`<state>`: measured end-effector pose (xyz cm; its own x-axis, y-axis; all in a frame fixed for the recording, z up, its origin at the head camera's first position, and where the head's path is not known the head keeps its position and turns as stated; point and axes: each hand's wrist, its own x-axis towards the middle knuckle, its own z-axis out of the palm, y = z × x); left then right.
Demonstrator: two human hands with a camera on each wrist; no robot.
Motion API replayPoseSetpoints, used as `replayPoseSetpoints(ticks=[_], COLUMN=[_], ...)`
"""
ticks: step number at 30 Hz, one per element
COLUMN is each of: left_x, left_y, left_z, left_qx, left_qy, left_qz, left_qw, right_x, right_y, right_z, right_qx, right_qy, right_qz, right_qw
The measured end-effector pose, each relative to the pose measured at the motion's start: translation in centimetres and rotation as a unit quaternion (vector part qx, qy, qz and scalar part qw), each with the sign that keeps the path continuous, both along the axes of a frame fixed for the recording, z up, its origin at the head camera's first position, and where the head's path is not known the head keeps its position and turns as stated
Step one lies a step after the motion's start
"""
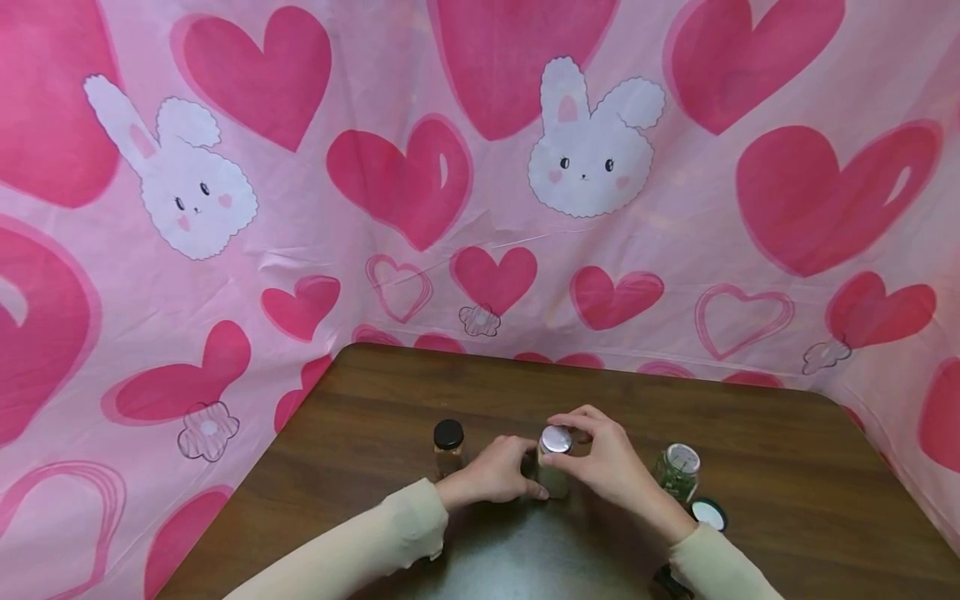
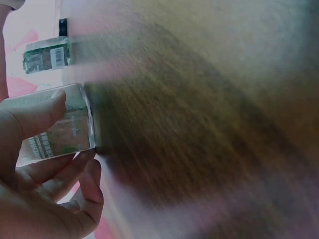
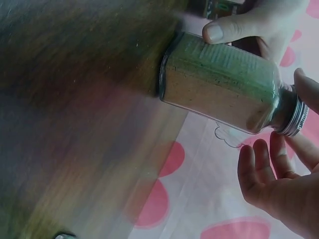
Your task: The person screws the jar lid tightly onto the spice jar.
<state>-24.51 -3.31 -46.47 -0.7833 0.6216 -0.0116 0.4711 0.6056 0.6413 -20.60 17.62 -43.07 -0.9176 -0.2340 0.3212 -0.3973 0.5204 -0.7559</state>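
Evidently, both my hands are occupied. From the head, the glass jar (image 1: 553,482) stands upright on the brown table (image 1: 600,387), at 5 o'clock from the picture's centre. My left hand (image 1: 498,469) holds its body — my right hand (image 1: 606,454) pinches its silver lid (image 1: 557,439) between thumb and fingers. At 9 o'clock from it sits a black-capped jar (image 1: 449,442); at 3 o'clock, a jar of green herbs (image 1: 678,473), with an upturned black lid (image 1: 708,514) at that one's 5 o'clock.

At my left wrist, the jar is at 9 o'clock, my thumb laid across its printed side, the herbs at its 12.

At my right wrist, brownish powder (image 3: 209,94) shows through the glass; my fingertips meet the lid at the jar's 4 o'clock — my left thumb presses at 12.
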Motion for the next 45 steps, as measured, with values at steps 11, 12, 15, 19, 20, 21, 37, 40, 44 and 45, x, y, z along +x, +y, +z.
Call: replayPoseSetpoints(ticks=[11,12,15,19,20,21,37,40,44,45], left_x=[0.1,0.1,0.1,0.2,0.3,0.3,0.1,0.1,0.1,0.0], left_y=[0.2,0.2,0.1,0.1,0.1,0.1,0.1,0.1,0.1,0.1], left_z=[0.1,0.1,0.1,0.1,0.1,0.1,0.0,0.0,-0.1,-0.1], left_qx=[-0.004,-0.004,-0.003,-0.003,-0.003,-0.004,-0.002,-0.003,-0.001,0.0], left_qy=[0.006,0.006,0.006,0.006,0.005,0.006,-0.015,-0.009,-0.004,-0.004], left_qz=[0.008,0.008,0.008,0.009,0.009,0.009,0.008,0.008,0.007,0.007], left_qw=[0.9999,0.9999,0.9999,0.9999,0.9999,0.9999,0.9998,0.9999,1.0,1.0], right_x=[0.1,0.0,-0.4,-0.6,-0.6,-0.6,-1.2,-1.2,-1.1,-1.1], right_y=[1.4,1.6,2.1,2.3,2.4,2.4,2.7,2.6,2.5,2.4], right_z=[0.1,0.1,0.1,-0.1,-0.1,-0.1,-0.7,-0.8,-0.9,-0.9], right_qx=[-0.036,-0.041,-0.045,-0.063,-0.069,-0.078,-0.102,-0.097,-0.089,-0.087], right_qy=[-0.019,-0.03,-0.048,-0.056,-0.057,-0.059,-0.09,-0.083,-0.066,-0.062], right_qz=[0.096,0.113,0.155,0.186,0.193,0.201,0.208,0.197,0.182,0.179], right_qw=[0.995,0.992,0.986,0.979,0.977,0.975,0.969,0.972,0.977,0.978])
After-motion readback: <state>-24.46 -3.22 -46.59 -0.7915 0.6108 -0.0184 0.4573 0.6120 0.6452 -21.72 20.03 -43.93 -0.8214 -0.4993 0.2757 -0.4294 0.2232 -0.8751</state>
